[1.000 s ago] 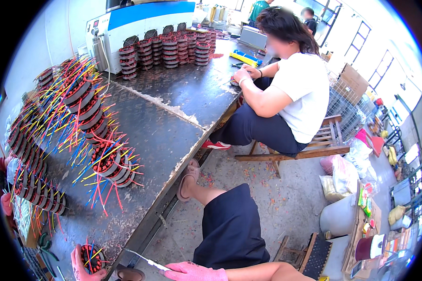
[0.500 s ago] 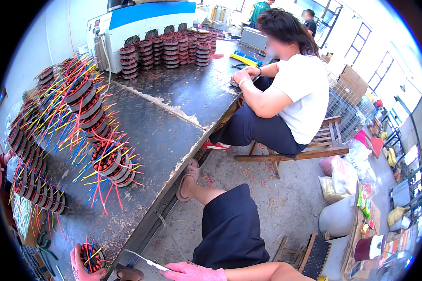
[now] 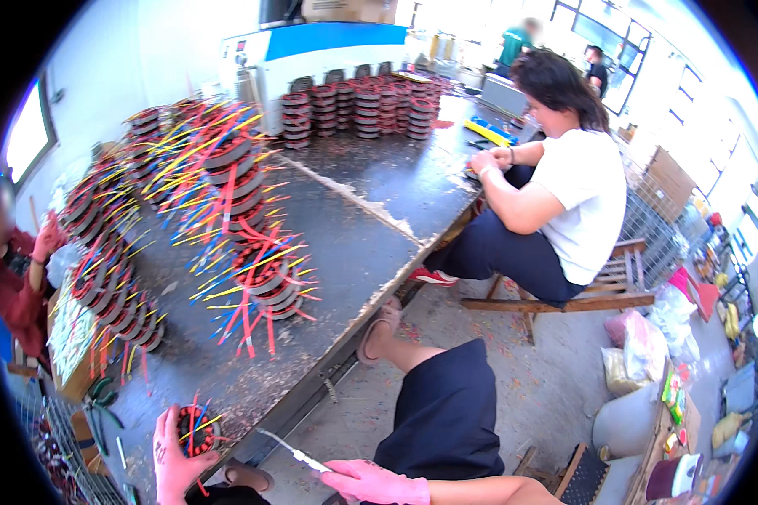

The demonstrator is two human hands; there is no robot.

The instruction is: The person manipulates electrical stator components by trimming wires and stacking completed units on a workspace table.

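At the near edge of the dark table, my left hand (image 3: 177, 459), in a pink glove, is closed around the side of a small wound motor stator (image 3: 204, 436). It has red windings, and red, blue and yellow wires stick up from it. Lower right, my right hand (image 3: 375, 483), also gloved in pink, grips a slim hook-like tool (image 3: 308, 460) with a white handle. The tool's thin bent metal tip points toward the stator and stays apart from it.
Leaning stacks of wired stators (image 3: 248, 202) cover the table's left side. Shorter stator stacks (image 3: 367, 109) stand by a blue-and-white machine (image 3: 328, 55). Green-handled pliers (image 3: 101, 396) lie at the left edge. One co-worker (image 3: 564, 185) sits across; another (image 3: 25, 278) is at far left.
The whole view has shifted, so the table and stacks sit farther right. More of the person at far left shows. My left thumb now shows beside the stator; both hands keep their holds.
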